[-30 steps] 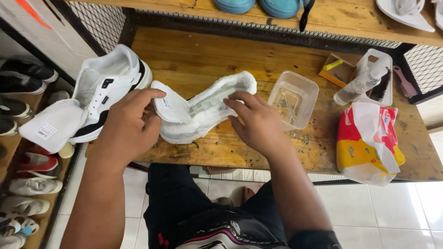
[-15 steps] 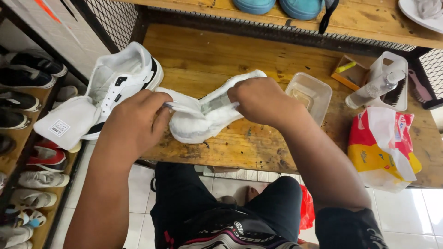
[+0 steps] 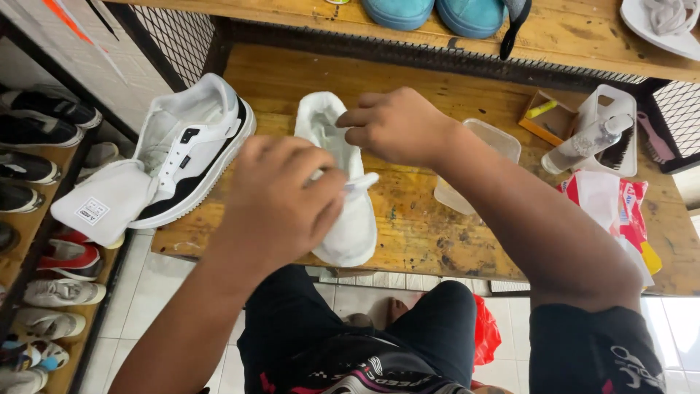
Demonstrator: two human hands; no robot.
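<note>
Black trousers fill the nearest ground at six o'clock, with white floor tiles beneath and a red bag (image 3: 486, 332) just behind the right knee. Above them the left hand (image 3: 281, 201) is closed around the middle of a white sneaker (image 3: 343, 186), fingers wrapped over its side, the shoe lying lengthwise on the wooden bench (image 3: 423, 233) with one end at the near edge. The right hand (image 3: 397, 128), at one o'clock from the left, pinches the shoe's upper with curled fingertips; what exactly sits between them, lace or fabric, I cannot tell. At nine o'clock lies a second sneaker, white and black (image 3: 193, 153), a white insole (image 3: 106, 201) resting against it and hanging past the bench edge. Right of the hands, at three o'clock, a clear plastic tub (image 3: 474, 171) stands touching nothing, and farther right a red and white packet (image 3: 612, 208) lies near the edge. Beyond, at two o'clock, a spray bottle (image 3: 583, 142) lies in a white caddy. Farthest, at twelve o'clock, blue shoes (image 3: 437, 14) sit on the upper shelf. The held shoe overhangs the near edge, so a hard tug could slide it off, and the right forearm crossing above the tub could knock it.
</note>
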